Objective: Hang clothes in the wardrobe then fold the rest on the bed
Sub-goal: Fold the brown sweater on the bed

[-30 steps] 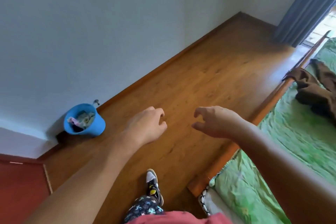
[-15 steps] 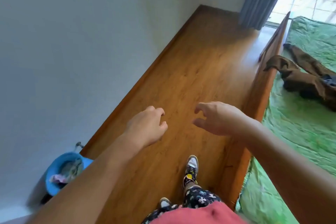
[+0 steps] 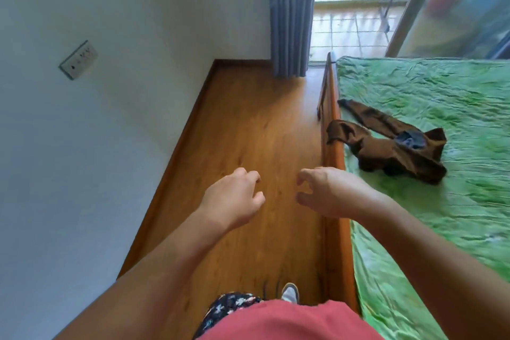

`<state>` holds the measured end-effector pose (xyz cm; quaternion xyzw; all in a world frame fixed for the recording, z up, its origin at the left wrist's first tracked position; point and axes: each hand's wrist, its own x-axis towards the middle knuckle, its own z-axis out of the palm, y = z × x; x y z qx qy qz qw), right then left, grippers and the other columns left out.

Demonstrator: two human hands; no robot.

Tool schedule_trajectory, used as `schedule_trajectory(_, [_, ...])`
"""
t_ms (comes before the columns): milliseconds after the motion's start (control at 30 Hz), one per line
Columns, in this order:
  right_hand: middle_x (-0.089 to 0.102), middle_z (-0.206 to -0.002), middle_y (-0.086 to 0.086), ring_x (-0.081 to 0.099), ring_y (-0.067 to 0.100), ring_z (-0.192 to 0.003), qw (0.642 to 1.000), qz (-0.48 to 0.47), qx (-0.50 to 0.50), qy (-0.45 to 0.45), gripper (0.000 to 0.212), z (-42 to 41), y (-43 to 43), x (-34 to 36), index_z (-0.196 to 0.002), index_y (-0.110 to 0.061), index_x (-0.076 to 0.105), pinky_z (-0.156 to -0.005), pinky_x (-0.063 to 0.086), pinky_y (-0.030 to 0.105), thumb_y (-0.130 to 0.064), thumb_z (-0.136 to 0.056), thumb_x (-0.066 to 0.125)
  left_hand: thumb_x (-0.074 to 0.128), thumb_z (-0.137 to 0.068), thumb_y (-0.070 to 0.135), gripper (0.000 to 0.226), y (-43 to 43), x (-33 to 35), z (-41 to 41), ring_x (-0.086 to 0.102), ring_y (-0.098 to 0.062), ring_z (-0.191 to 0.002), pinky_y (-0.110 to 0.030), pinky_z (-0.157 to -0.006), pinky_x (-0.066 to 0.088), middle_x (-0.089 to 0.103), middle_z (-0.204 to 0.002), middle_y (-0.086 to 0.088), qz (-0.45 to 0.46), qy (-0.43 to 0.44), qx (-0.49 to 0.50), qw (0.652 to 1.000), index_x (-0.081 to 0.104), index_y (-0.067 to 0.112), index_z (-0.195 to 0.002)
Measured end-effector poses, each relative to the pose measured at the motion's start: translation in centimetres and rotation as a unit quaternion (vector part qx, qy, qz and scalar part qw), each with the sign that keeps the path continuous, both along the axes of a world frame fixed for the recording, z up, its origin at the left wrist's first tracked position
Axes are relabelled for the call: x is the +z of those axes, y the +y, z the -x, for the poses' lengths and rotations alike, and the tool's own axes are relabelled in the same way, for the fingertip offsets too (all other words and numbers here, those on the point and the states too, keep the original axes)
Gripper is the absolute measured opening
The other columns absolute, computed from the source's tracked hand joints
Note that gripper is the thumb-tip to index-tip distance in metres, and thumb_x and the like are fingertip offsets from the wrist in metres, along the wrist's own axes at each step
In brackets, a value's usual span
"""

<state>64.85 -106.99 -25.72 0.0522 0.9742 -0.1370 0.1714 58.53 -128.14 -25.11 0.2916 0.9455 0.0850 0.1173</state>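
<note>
White wall fills the left, a socket set in it; the blue bucket seen a second ago has slipped out of view as the head turned toward the curtain and balcony. Wooden floor runs down the middle. Over it the left hand and right hand hang side by side, apart, both empty with fingers loosely curled (same pose as before). Right of them comes the rail, then brown clothes heaped on the green bed, one end draped over the rail, a grey piece on top. No wardrobe shows. The turn suggests that heap is next.
</note>
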Motion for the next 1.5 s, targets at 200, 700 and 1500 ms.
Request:
schedule_trajectory(200, [0.063,-0.103,-0.009,0.061,0.009,-0.084,0.992,0.019,-0.121,-0.020,0.034,3.1,9.4,0.1,-0.118,-0.034,0.057,-0.060,0.048,0.023,-0.060,-0.095,0.055,0.049,-0.099,0.046,0.039,11.4,-0.7,8.8,0.064,-0.011,-0.096,-0.027,-0.071,0.057,0.058,-0.128,0.006,0.007,0.004,-0.111,0.994,0.055,0.028,-0.134])
schedule_trajectory(700, [0.066,-0.114,-0.004,0.062,0.020,-0.100,0.910,0.034,-0.405,-0.083,0.035,16.5,25.4,-1.3,-0.113,-0.035,0.057,-0.085,0.055,0.042,-0.062,-0.091,0.052,0.050,-0.097,0.041,0.029,37.1,-3.2,29.9,0.062,-0.020,-0.089,-0.038,-0.071,0.057,0.055,-0.109,0.004,0.032,-0.049,-0.409,0.911,0.057,0.027,-0.122])
schedule_trajectory(1500, [0.062,-0.121,0.004,0.061,0.030,-0.111,0.765,0.111,-0.632,-0.053,0.037,13.4,44.2,-11.2,-0.125,-0.026,0.057,-0.076,0.037,0.033,-0.050,-0.097,0.054,0.050,-0.099,0.031,0.037,68.5,-13.5,27.5,0.059,-0.026,-0.110,-0.044,-0.083,0.053,0.053,-0.127,-0.002,0.215,-0.043,-0.628,0.747,0.052,0.021,-0.134])
